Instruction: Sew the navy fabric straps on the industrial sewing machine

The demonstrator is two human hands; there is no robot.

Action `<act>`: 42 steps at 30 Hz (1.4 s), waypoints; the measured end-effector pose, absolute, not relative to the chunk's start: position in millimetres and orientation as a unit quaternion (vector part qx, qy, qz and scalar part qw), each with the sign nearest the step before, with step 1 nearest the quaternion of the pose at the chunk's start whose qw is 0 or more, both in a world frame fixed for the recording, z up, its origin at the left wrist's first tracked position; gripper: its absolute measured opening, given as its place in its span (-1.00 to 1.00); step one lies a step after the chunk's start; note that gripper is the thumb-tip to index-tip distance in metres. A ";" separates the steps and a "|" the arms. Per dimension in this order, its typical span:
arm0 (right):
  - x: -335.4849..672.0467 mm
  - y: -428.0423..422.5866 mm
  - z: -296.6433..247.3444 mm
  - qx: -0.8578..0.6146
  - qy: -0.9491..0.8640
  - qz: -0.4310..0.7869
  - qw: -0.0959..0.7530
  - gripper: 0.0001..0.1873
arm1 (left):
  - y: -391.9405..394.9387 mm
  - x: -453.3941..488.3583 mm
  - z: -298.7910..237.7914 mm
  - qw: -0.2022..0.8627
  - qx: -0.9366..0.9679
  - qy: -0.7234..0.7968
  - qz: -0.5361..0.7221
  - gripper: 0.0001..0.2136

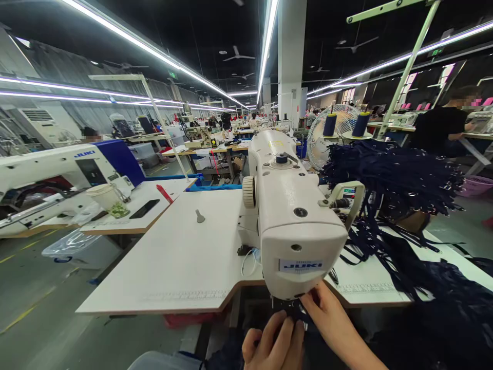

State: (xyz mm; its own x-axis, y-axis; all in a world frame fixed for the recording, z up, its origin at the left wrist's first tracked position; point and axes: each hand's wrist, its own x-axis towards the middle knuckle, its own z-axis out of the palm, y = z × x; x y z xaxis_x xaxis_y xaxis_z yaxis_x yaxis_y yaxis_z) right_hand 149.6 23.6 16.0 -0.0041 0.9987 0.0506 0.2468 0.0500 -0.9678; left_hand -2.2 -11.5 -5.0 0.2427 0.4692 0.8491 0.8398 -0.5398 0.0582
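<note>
Clock faces as seen, 12 = away from wearer; centre = machine head unless noted.

White counter [165, 257]: biggest item, main stretch out to 8–10, ruler marks on near edge. JUKI sewing machine [292, 200]: on the counter, body runs 12 to 6, logo end toward wearer. Navy strap pile [389, 169]: at 2, heaped high, loose straps trailing to 4, metal bits along the ends.

Left hand [274, 341]: at 6, just below the head. Grip: fingers curled and bunched, pinching fabric. Right hand [325, 311]: at 5, forearm in from 4. Grip: tips go behind the head, can't tell if pinching or spread.

Navy fabric piece [289, 307]: right under the head at 6, at the left fingertips: 1 o'clock of left hand, 9 of right. Only a sliver shows between hands and head; pointing direction and long axis unreadable.

Smallest: grey paddle-shaped tool [200, 216], flat on counter at 9–10, narrow end to about 12.
</note>
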 end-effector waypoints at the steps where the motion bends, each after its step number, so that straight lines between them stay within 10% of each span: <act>1: 149.9 26.5 16.1 -0.554 -0.577 0.405 0.444 -0.73 | -10.5 -2.2 -5.2 0.214 -0.760 -0.432 -0.435 -0.70; 42: 151.3 71.0 -6.6 -0.588 -0.687 0.210 0.372 -0.66 | 1.5 14.2 -8.9 0.304 -0.695 -0.486 -0.435 -0.60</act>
State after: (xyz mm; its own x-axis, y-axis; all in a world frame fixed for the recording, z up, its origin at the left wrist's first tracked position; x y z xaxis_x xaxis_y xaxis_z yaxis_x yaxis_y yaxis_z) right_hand 151.3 71.0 -6.6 -0.0324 0.9638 0.2648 0.6514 0.2213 -0.7257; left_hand 14.2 1.5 -8.9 0.1494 0.4116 0.8991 0.9393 -0.3430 0.0010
